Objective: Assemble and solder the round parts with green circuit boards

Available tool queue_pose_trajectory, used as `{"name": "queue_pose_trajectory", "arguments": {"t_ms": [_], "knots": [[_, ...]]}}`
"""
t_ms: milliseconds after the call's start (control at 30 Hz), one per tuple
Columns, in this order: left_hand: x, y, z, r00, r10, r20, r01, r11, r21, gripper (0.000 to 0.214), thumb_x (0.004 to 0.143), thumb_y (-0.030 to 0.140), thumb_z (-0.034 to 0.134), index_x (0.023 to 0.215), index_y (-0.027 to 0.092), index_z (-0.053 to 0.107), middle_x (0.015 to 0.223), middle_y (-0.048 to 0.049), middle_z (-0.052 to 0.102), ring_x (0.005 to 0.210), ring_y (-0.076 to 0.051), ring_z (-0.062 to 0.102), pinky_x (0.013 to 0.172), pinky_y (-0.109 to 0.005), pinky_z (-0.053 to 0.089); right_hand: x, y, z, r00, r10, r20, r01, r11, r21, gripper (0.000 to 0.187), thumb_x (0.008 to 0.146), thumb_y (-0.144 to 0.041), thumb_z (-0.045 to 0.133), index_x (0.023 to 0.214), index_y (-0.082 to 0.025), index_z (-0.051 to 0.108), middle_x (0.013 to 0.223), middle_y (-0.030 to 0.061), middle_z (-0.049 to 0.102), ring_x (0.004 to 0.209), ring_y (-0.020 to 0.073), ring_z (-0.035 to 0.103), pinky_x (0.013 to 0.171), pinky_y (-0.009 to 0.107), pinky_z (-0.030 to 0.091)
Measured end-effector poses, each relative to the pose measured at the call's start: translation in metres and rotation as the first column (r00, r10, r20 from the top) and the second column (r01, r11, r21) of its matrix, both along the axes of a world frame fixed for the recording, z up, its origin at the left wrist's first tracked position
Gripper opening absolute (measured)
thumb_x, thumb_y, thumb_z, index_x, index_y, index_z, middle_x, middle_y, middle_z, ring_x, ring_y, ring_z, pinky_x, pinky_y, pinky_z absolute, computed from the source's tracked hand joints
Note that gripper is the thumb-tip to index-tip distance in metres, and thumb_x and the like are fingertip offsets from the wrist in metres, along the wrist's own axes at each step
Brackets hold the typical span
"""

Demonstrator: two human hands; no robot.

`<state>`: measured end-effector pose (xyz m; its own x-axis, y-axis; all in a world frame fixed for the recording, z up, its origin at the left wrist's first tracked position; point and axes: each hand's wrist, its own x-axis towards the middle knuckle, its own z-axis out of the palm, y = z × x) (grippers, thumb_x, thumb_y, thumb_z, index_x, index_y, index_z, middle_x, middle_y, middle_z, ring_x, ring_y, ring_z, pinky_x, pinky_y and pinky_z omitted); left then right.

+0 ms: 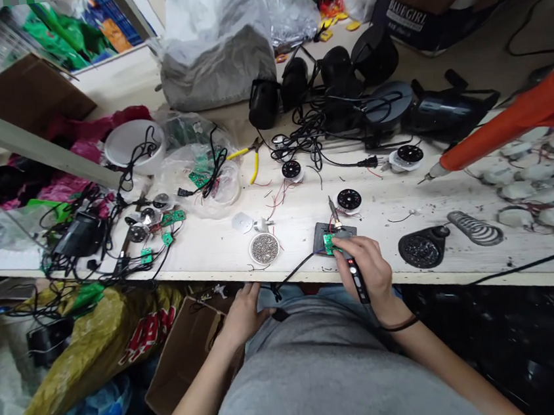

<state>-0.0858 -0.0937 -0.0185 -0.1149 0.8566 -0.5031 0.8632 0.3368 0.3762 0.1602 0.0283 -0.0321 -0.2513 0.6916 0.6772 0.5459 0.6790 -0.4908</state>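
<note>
My right hand (366,267) is closed around the soldering iron (358,283), a dark pen-shaped handle with a small red display. Its metal tip points away from me over the bench. Under the fingertips, a small green circuit board (329,244) lies on a flat black case (318,238), with thin red wires nearby. Just past the iron is a round black dial (349,199) on a white base. My left hand (243,313) is low at the bench's front edge, thumb apart from the fingers, holding nothing visible; its fingertips are partly hidden by the edge.
A white bowl of small metal pieces (264,248), yellow-handled cutters (254,167) and tangled black cables (308,128) lie on the bench (212,254). To the right are a black holder (422,248), a metal coil (474,227) and an orange tool (505,114). Below left stands a cardboard box (184,356).
</note>
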Motion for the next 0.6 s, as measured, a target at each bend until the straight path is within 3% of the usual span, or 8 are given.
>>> {"name": "queue_pose_trajectory", "arguments": {"t_ms": [67, 133, 267, 333, 400, 467, 600], "knots": [[0.003, 0.002, -0.017, 0.995, -0.044, 0.091, 0.037, 0.996, 0.085, 0.047, 0.084, 0.020, 0.067, 0.131, 0.021, 0.063, 0.133, -0.0130, 0.066, 0.123, -0.030, 0.059, 0.106, -0.044, 0.047, -0.001, -0.001, 0.003, 1.000, 0.003, 0.003, -0.003, 1.000, 0.011, 0.039, 0.091, -0.006, 0.061, 0.127, -0.022, 0.062, 0.099, 0.0076, 0.069, 0.091, 0.0204, 0.066, 0.084, 0.036, 0.059], [0.008, 0.006, -0.027, 0.980, -0.084, 0.178, 0.068, 0.993, 0.092, 0.037, 0.087, 0.013, 0.057, 0.122, 0.021, 0.068, 0.125, -0.0109, 0.070, 0.118, -0.028, 0.061, 0.104, -0.043, 0.048, -0.001, -0.002, 0.008, 1.000, 0.006, 0.005, -0.006, 1.000, 0.016, 0.037, 0.091, -0.006, 0.062, 0.125, -0.020, 0.062, 0.099, 0.0084, 0.069, 0.091, 0.0207, 0.066, 0.082, 0.036, 0.060], [0.009, 0.003, -0.021, 0.968, -0.092, 0.234, 0.062, 0.989, 0.131, 0.035, 0.087, 0.005, 0.046, 0.107, 0.019, 0.070, 0.115, -0.0090, 0.074, 0.113, -0.025, 0.064, 0.108, -0.044, 0.045, 0.009, -0.006, 0.020, 1.000, -0.028, -0.012, 0.029, 0.998, 0.053, 0.036, 0.088, -0.005, 0.066, 0.122, -0.018, 0.063, 0.098, 0.0088, 0.069, 0.088, 0.0202, 0.067, 0.078, 0.034, 0.061], [0.004, -0.003, -0.003, 0.968, -0.116, 0.221, 0.076, 0.981, 0.179, 0.028, 0.090, 0.010, 0.048, 0.105, 0.020, 0.070, 0.110, -0.0089, 0.075, 0.111, -0.025, 0.066, 0.109, -0.046, 0.045, 0.017, -0.009, 0.026, 0.998, -0.063, -0.021, 0.065, 0.995, 0.073, 0.037, 0.087, -0.005, 0.068, 0.122, -0.019, 0.063, 0.099, 0.0084, 0.070, 0.087, 0.0199, 0.068, 0.077, 0.034, 0.061], [-0.001, -0.008, 0.024, 0.965, -0.145, 0.219, 0.100, 0.974, 0.204, 0.022, 0.094, 0.019, 0.050, 0.106, 0.021, 0.069, 0.103, -0.0085, 0.074, 0.102, -0.025, 0.068, 0.100, -0.042, 0.051, 0.026, -0.012, 0.029, 0.995, -0.096, -0.035, 0.098, 0.991, 0.085, 0.037, 0.087, -0.006, 0.068, 0.122, -0.019, 0.063, 0.099, 0.0078, 0.071, 0.086, 0.0202, 0.068, 0.076, 0.035, 0.061], [-0.004, -0.006, 0.058, 0.965, -0.150, 0.214, 0.099, 0.968, 0.233, 0.023, 0.096, 0.029, 0.052, 0.113, 0.023, 0.067, 0.101, -0.0075, 0.073, 0.095, -0.024, 0.068, 0.088, -0.035, 0.055, 0.034, -0.015, 0.029, 0.992, -0.113, -0.051, 0.118, 0.988, 0.100, 0.037, 0.087, -0.006, 0.069, 0.122, -0.019, 0.064, 0.097, 0.0072, 0.071, 0.085, 0.0204, 0.069, 0.075, 0.035, 0.060], [-0.004, 0.018, 0.126, 0.983, -0.167, 0.069, 0.129, 0.916, 0.380, 0.029, 0.097, 0.039, 0.054, 0.120, 0.025, 0.065, 0.103, -0.0078, 0.074, 0.096, -0.024, 0.069, 0.087, -0.034, 0.056, 0.044, -0.021, 0.029, 0.990, -0.107, -0.091, 0.117, 0.987, 0.108, 0.039, 0.085, -0.005, 0.070, 0.121, -0.018, 0.065, 0.094, 0.0066, 0.072, 0.084, 0.0206, 0.069, 0.075, 0.034, 0.059]]}}
